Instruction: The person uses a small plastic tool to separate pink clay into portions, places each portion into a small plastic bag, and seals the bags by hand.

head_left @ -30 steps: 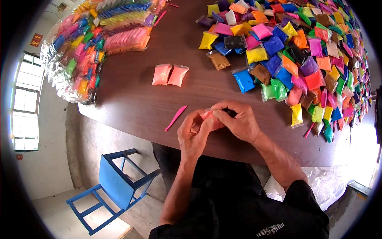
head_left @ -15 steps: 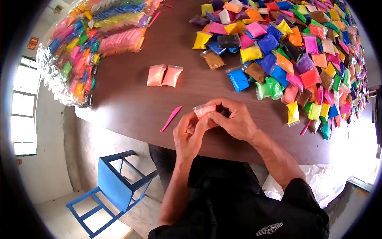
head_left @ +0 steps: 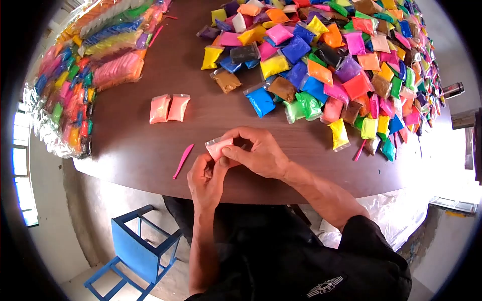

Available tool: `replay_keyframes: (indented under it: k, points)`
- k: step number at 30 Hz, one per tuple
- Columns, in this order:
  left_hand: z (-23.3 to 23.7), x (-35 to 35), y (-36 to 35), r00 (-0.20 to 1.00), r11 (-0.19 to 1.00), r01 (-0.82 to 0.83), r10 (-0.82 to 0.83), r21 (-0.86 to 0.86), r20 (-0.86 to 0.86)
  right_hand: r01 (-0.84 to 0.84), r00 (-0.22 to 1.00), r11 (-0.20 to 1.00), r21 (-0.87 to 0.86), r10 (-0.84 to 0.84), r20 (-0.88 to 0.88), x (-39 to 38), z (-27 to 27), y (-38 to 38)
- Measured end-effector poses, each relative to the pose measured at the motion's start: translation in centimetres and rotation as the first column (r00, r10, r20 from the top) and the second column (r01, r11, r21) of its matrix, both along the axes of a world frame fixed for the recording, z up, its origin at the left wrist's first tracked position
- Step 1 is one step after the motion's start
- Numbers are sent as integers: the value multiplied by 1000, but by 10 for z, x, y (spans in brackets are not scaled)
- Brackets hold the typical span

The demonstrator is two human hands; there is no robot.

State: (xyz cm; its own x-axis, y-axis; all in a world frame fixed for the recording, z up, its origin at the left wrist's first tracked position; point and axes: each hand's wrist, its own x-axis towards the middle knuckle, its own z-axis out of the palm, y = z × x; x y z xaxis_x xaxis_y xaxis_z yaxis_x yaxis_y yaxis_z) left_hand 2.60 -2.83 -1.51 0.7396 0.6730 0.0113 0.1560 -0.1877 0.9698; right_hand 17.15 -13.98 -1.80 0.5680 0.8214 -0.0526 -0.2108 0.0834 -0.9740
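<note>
You have the packet (head_left: 216, 148) over the worktop (head_left: 130, 143), clear edge pointing away from you, long axis partly hidden, with your right hand's (head_left: 261, 154) fingers clamped on its right side and your left hand's (head_left: 207, 181) pinching its near end.

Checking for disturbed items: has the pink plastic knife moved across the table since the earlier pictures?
No. Against the two salmon-pink packets, the pink plastic knife keeps its place; only the camera's view has shifted.
</note>
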Motion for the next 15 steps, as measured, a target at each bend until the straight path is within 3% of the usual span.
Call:
replay_keyframes:
  k: [4,7,9,13,15]
  points:
    - [10,6,-7,997,998,5,-1,-64,71,31,1000,999,-17,-31,-6,2,-6,0]
    - [3,1,-1,999,998,39,-39,-49,-5,19,1000,1000,8,-19,-19,1,-3,1]
    - [2,3,-2,998,990,16,-7,-139,65,19,998,1000,7,-19,68,1,0,1]
    - [2,1,-1,1000,996,15,-14,-93,12,-47,992,999,-6,48,113,4,-1,-1]
    - [5,3,-3,997,986,12,1,-169,77,-28,998,999,17,28,-52,3,4,0]
